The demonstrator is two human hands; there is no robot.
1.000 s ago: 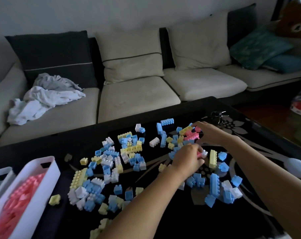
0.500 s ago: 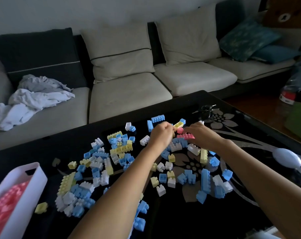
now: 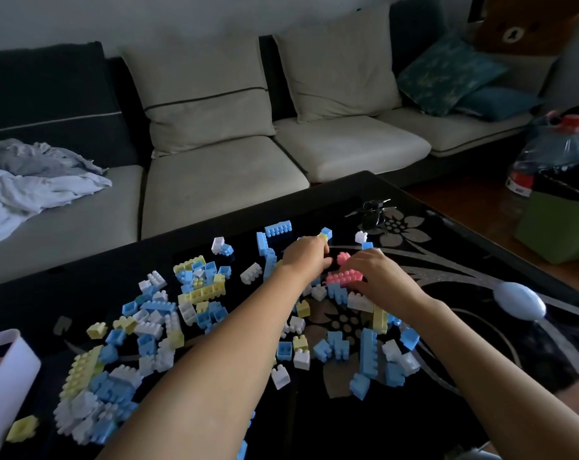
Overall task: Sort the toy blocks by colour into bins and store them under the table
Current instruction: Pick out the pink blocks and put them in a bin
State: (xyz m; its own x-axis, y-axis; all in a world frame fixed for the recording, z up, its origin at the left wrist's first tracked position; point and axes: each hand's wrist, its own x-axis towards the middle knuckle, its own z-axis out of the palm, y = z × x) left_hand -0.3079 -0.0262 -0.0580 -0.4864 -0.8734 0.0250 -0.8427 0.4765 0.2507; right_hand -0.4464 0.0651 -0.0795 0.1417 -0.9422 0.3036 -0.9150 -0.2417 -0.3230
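Reaching across black floral counter (image 3: 109, 273), right hand (image 3: 381, 280) grip pinching long pink studded plastic brick (image 3: 339, 277) amid scattered blue, yellow, white blocks (image 3: 367, 353), left hand (image 3: 304, 257) grip curled, contents unclear, white plastic bin (image 3: 9, 376) at left edge

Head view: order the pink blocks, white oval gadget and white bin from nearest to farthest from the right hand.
1. pink blocks, touching the right hand.
2. white oval gadget, on its right.
3. white bin, far left, frame edge.

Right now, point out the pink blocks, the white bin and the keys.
pink blocks (image 3: 342, 277): head view, studded top of the long piece.
white bin (image 3: 14, 376): head view, its outer end wall.
keys (image 3: 371, 214): head view, middle of the dark bunch.
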